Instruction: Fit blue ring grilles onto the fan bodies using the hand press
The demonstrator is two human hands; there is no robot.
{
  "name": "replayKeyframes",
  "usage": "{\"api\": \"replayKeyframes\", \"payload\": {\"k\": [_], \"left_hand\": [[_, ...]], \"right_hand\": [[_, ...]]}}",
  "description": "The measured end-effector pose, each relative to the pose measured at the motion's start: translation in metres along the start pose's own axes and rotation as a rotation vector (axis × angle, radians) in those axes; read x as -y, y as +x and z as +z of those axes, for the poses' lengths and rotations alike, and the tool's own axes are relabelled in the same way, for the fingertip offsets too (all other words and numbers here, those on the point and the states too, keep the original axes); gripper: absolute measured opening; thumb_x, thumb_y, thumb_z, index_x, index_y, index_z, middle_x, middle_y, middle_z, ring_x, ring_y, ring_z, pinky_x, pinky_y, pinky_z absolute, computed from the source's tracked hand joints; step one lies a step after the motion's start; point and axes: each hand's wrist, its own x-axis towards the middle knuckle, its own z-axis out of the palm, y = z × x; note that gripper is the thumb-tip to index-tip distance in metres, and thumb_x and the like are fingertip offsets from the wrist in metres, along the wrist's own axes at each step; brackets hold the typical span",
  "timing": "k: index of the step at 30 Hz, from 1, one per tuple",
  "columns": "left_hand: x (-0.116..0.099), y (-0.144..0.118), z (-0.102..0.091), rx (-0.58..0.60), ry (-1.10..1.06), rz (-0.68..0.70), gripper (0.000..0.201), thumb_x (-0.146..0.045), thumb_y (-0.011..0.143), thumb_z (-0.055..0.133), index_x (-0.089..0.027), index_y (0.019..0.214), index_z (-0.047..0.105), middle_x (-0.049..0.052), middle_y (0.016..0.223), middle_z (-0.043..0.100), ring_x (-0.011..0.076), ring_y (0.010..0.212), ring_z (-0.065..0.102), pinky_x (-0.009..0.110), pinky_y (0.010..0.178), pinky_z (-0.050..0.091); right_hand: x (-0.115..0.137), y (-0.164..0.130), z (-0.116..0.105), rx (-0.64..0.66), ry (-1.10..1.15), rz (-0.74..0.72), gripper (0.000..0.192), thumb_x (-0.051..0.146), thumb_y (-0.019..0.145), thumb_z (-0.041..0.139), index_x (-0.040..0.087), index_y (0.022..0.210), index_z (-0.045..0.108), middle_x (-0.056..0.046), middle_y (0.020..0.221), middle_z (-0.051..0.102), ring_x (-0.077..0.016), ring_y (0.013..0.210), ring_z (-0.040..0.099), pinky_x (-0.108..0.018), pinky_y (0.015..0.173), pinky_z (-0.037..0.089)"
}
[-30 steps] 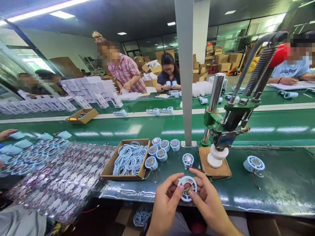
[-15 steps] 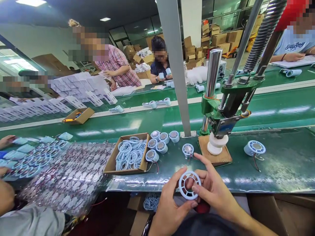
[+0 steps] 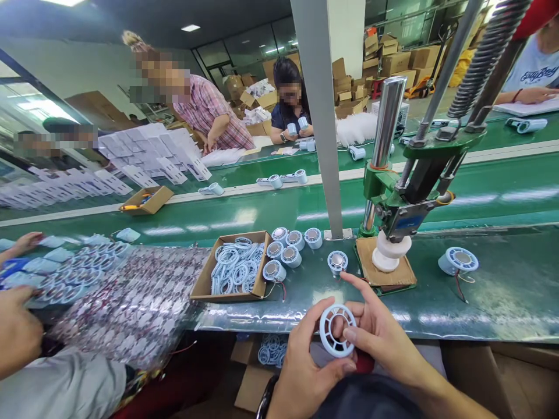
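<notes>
Both my hands hold one pale blue round grille ring in front of my body, below the table's near edge. My left hand pinches its lower left rim and my right hand grips its right side with the index finger stretched out. Just beyond, on the green table, stands a single small round fan motor. Left of it are several more motors and a cardboard box of blue rings.
A green hand press with a white head stands on a wooden pad. A finished fan part lies at the right. A grey post rises mid-table. A co-worker's hand rests at left by a shiny sheet. People work across the conveyor.
My hands drew the ring back from over the table toward my body. The view tilted down and shifted slightly. The co-worker's hand at the left came further into view.
</notes>
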Motion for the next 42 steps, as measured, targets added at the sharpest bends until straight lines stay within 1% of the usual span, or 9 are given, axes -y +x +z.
{"api": "replayKeyframes", "payload": {"k": [6,10,14,22,25,28,32,36,42], "left_hand": [[-0.004,0.001,0.006,0.04,-0.179,-0.02,0.083,-0.058,0.073,0.081,-0.018,0.141,0.058,0.014,0.112,0.073,0.0286,0.094,0.07,0.038,0.086,0.058],[-0.014,0.0,0.013,0.049,-0.394,-0.077,0.076,-0.056,0.078,0.078,-0.016,0.14,0.06,0.01,0.099,0.075,0.0206,0.073,0.07,0.032,0.073,0.059],[-0.018,-0.002,0.016,-0.028,-0.345,-0.066,0.065,-0.058,0.083,0.072,-0.015,0.132,0.067,0.008,0.085,0.075,0.0167,0.064,0.064,0.026,0.061,0.056],[0.006,0.002,0.029,-0.295,-0.205,-0.025,0.06,-0.063,0.093,0.052,-0.012,0.11,0.079,0.0,0.047,0.057,0.0125,0.04,0.05,0.021,0.04,0.042],[0.007,0.005,0.029,-0.25,-0.31,-0.072,0.065,-0.067,0.093,0.05,-0.011,0.111,0.078,0.003,0.053,0.063,0.0132,0.041,0.053,0.022,0.041,0.045],[0.005,0.005,0.021,-0.092,-0.379,-0.069,0.076,-0.073,0.094,0.04,-0.011,0.127,0.069,0.009,0.072,0.074,0.0168,0.052,0.063,0.026,0.05,0.053],[0.01,-0.002,0.003,0.088,-0.07,-0.063,0.081,-0.065,0.083,0.067,-0.02,0.148,0.05,0.014,0.109,0.078,0.0266,0.086,0.075,0.035,0.079,0.061],[0.023,-0.006,-0.009,0.052,0.356,0.019,0.065,-0.048,0.078,0.08,-0.027,0.137,0.063,0.012,0.131,0.071,0.0331,0.115,0.069,0.043,0.1,0.056],[0.041,-0.006,-0.012,-0.045,0.33,0.052,0.063,-0.051,0.073,0.083,-0.023,0.127,0.069,0.011,0.112,0.078,0.0298,0.098,0.075,0.039,0.089,0.062]], "right_hand": [[-0.006,0.003,-0.007,0.036,0.032,0.002,0.09,0.036,0.082,0.081,0.025,0.152,0.024,0.003,0.08,0.063,-0.0063,0.06,0.056,-0.014,0.051,0.045],[-0.007,0.003,-0.01,0.066,-0.007,0.026,0.067,0.037,0.084,0.079,0.021,0.142,0.049,0.002,0.079,0.062,-0.0054,0.063,0.057,-0.015,0.058,0.048],[-0.006,0.0,-0.01,0.064,-0.041,0.064,0.058,0.04,0.085,0.077,0.02,0.137,0.059,0.001,0.08,0.066,-0.0047,0.061,0.057,-0.015,0.057,0.047],[-0.026,-0.002,-0.011,0.014,-0.08,0.077,0.073,0.048,0.086,0.074,0.017,0.147,0.05,0.0,0.077,0.065,-0.0092,0.065,0.061,-0.018,0.058,0.047],[-0.031,0.0,-0.014,0.002,-0.068,0.083,0.078,0.05,0.083,0.075,0.015,0.147,0.048,0.0,0.075,0.064,-0.0096,0.063,0.06,-0.019,0.056,0.047],[-0.029,0.0,-0.017,-0.016,-0.086,0.092,0.082,0.052,0.082,0.075,0.014,0.149,0.045,0.0,0.076,0.063,-0.0093,0.061,0.058,-0.02,0.057,0.047],[-0.025,-0.003,-0.018,-0.055,-0.152,0.081,0.091,0.05,0.084,0.074,0.018,0.157,0.029,0.002,0.079,0.059,-0.0084,0.064,0.054,-0.021,0.06,0.048],[-0.02,-0.009,-0.017,-0.059,-0.274,0.063,0.096,0.039,0.088,0.069,0.021,0.162,0.011,0.002,0.082,0.058,-0.0085,0.067,0.052,-0.021,0.063,0.047],[-0.01,-0.012,-0.017,0.067,-0.432,0.029,0.093,0.021,0.088,0.063,0.021,0.162,0.007,-0.003,0.097,0.065,-0.0138,0.089,0.064,-0.031,0.088,0.05]]}}
